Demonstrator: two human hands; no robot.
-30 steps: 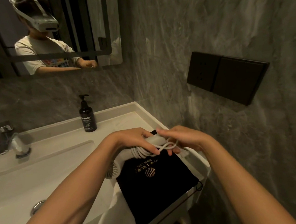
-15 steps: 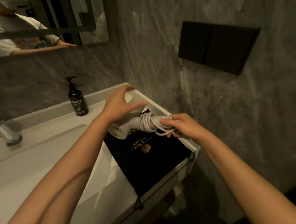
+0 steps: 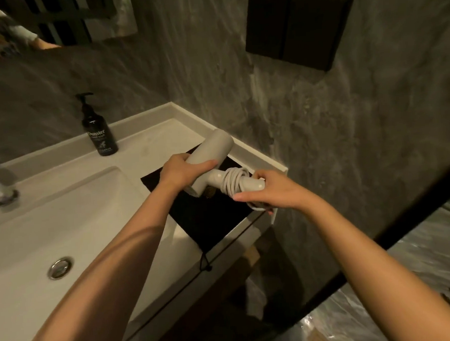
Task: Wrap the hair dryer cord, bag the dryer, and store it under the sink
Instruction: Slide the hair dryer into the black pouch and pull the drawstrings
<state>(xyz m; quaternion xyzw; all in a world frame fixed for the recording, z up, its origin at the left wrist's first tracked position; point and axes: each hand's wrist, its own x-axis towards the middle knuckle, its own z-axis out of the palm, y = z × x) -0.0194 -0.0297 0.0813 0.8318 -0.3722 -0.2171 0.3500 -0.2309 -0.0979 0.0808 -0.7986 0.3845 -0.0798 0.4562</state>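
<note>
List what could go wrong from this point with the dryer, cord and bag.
1. The cord is coiled on the handle with loose loops under the right hand; letting go may unwind it.
2. The black drawstring bag lies flat at the counter edge, its drawstring dangling over; it may slide off.
3. The left hand holds the hair dryer above the counter; a slip drops it.

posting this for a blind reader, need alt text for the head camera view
Two bare hands hold a white hair dryer above a black bag on a sink counter: left hand on the barrel, right hand on the handle with the cord coiled around it.
</note>
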